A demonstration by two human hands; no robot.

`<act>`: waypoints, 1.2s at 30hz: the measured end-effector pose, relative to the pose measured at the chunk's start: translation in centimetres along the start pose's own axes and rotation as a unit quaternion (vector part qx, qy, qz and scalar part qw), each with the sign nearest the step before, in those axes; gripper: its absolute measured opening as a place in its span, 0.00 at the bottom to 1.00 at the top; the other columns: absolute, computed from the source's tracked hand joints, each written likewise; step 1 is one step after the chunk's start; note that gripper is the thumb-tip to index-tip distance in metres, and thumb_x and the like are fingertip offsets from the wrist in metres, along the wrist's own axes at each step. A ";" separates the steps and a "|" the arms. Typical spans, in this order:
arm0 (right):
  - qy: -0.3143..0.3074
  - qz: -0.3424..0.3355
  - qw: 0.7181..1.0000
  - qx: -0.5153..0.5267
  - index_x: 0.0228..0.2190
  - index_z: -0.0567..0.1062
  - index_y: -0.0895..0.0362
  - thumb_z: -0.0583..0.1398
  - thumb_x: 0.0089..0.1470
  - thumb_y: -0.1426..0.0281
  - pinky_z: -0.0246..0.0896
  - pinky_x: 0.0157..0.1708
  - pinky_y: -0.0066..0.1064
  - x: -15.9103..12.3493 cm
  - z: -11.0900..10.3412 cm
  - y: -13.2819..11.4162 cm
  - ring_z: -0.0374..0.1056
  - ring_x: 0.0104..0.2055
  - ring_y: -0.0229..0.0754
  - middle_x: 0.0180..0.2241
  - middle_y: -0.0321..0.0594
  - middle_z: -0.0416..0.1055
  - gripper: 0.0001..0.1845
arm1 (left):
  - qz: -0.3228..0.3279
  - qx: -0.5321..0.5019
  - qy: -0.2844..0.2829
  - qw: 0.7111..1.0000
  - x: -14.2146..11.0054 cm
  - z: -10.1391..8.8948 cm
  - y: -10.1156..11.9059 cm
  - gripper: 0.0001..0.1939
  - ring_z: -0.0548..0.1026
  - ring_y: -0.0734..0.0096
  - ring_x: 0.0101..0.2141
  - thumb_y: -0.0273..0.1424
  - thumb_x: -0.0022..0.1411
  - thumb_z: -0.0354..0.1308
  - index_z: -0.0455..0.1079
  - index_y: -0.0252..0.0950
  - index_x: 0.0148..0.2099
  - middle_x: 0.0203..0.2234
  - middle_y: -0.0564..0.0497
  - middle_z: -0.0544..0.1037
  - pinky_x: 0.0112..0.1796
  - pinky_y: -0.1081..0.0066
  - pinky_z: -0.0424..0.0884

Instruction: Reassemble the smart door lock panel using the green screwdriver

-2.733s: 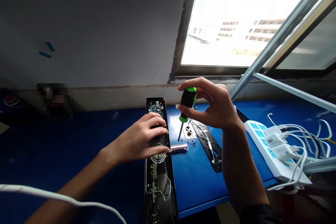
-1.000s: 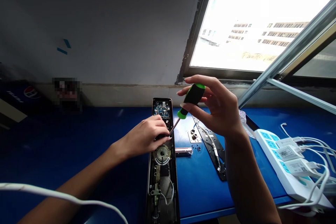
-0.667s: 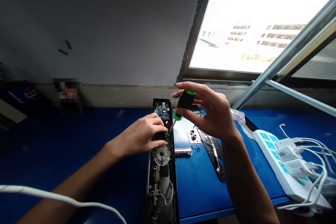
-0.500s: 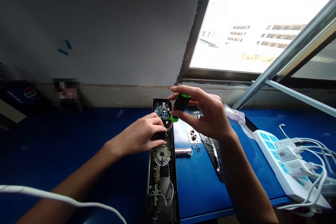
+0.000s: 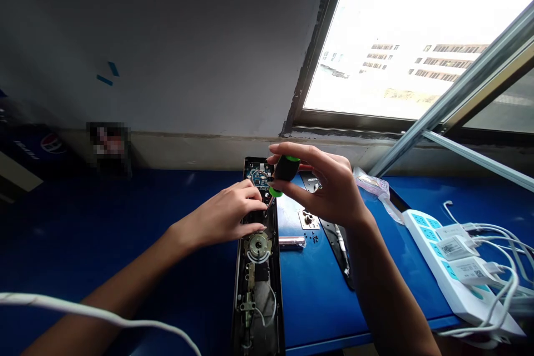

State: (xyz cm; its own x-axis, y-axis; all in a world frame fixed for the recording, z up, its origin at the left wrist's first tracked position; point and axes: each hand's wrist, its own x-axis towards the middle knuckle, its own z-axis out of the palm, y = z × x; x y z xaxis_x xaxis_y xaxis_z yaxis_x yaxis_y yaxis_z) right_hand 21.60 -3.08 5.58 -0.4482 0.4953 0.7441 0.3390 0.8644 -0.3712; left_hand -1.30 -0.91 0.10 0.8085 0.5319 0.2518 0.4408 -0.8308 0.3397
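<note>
A long black housing, apparently an electronic door lock [image 5: 262, 275], lies open lengthwise in front of me, with a blue circuit board [image 5: 259, 174] at its far end. My left hand [image 5: 233, 208] reaches across it from the left. Its bent fingers and thumb grip about a dark part inside the housing; what lies under them is partly hidden. My right hand [image 5: 325, 181] closes its thumb and fingers around the handle of a black and green screwdriver [image 5: 287, 168]. The tilted shaft points down into the housing, right beside my left fingertips.
Right of the housing lie small screws [image 5: 315, 238], a square metal plate [image 5: 308, 219], a wrapped cylindrical piece [image 5: 292, 242] and a black panel [image 5: 340, 253]. A white power strip [image 5: 442, 267] with plugged-in chargers stands farther right. One white cable [image 5: 104, 314] crosses the lower left.
The view has shifted slightly. My right hand and the screwdriver handle sit a little lower, while my left hand keeps its place on the housing.
</note>
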 end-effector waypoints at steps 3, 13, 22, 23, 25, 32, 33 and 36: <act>-0.004 0.000 1.000 -0.002 0.59 0.74 0.51 0.68 0.59 0.75 0.79 0.48 0.34 0.0 0.1 0.0 0.80 0.50 0.42 0.52 0.39 0.81 0.28 | -0.003 -0.001 -0.008 1.000 0.0 0.1 -0.1 0.08 0.74 0.56 0.50 0.32 0.65 0.69 0.80 0.37 0.46 0.44 0.45 0.80 0.50 0.59 0.76; -0.008 -0.013 1.000 -0.016 0.60 0.75 0.49 0.68 0.59 0.74 0.80 0.47 0.36 0.0 0.3 -0.1 0.80 0.49 0.44 0.52 0.39 0.81 0.29 | 0.004 0.005 -0.002 1.000 0.0 0.0 0.3 0.07 0.75 0.57 0.47 0.32 0.65 0.69 0.80 0.37 0.44 0.43 0.45 0.79 0.48 0.60 0.75; -0.011 -0.014 1.000 -0.018 0.60 0.74 0.48 0.67 0.59 0.75 0.79 0.47 0.37 -0.1 0.4 -0.3 0.80 0.49 0.44 0.51 0.38 0.81 0.29 | 0.008 0.008 0.013 1.000 -0.1 0.1 0.2 0.07 0.75 0.57 0.46 0.33 0.65 0.69 0.81 0.38 0.45 0.41 0.46 0.79 0.49 0.59 0.75; -0.011 -0.014 1.000 -0.018 0.60 0.74 0.48 0.67 0.59 0.75 0.79 0.48 0.37 -0.1 0.4 -0.3 0.80 0.49 0.44 0.51 0.37 0.81 0.29 | 0.008 0.011 0.014 1.000 -0.1 0.1 0.2 0.07 0.75 0.57 0.46 0.33 0.65 0.69 0.81 0.38 0.45 0.41 0.46 0.79 0.49 0.60 0.75; -0.011 -0.015 1.000 -0.019 0.60 0.74 0.48 0.68 0.59 0.75 0.78 0.48 0.36 -0.2 0.4 -0.3 0.80 0.49 0.43 0.50 0.37 0.81 0.28 | 0.008 0.014 0.013 1.000 -0.1 0.1 0.2 0.07 0.76 0.57 0.46 0.32 0.65 0.69 0.81 0.37 0.45 0.41 0.46 0.79 0.49 0.59 0.74; -0.012 -0.046 0.998 -0.041 0.57 0.76 0.48 0.72 0.56 0.67 0.78 0.44 0.35 -0.1 0.3 0.0 0.78 0.44 0.42 0.46 0.40 0.81 0.28 | -0.003 0.005 0.012 1.000 -0.2 0.0 0.2 0.09 0.76 0.58 0.47 0.32 0.64 0.70 0.80 0.38 0.47 0.42 0.47 0.78 0.48 0.62 0.75; -0.016 -0.051 0.998 -0.042 0.58 0.76 0.48 0.72 0.56 0.65 0.78 0.45 0.36 0.0 0.2 -0.1 0.78 0.45 0.43 0.47 0.41 0.81 0.28 | -0.005 0.002 0.015 1.000 -0.2 -0.2 0.1 0.10 0.76 0.58 0.47 0.32 0.64 0.70 0.80 0.39 0.47 0.41 0.47 0.78 0.47 0.62 0.75; -0.045 -0.039 0.998 0.011 0.64 0.71 0.48 0.63 0.66 0.69 0.75 0.56 0.41 0.1 -0.3 -0.7 0.76 0.56 0.46 0.59 0.44 0.76 0.26 | -0.008 -0.009 0.013 1.000 -0.5 -0.7 -0.4 0.10 0.77 0.59 0.45 0.32 0.63 0.70 0.81 0.39 0.47 0.40 0.48 0.79 0.46 0.64 0.75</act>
State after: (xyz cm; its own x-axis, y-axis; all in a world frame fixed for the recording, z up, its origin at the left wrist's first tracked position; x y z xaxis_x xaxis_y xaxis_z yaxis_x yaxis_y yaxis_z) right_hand 21.55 -3.67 6.03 -0.5459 0.4317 0.7180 0.2824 0.9017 -0.3274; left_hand -2.14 -0.71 0.53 0.7912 0.5486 0.2702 0.4459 -0.8199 0.3591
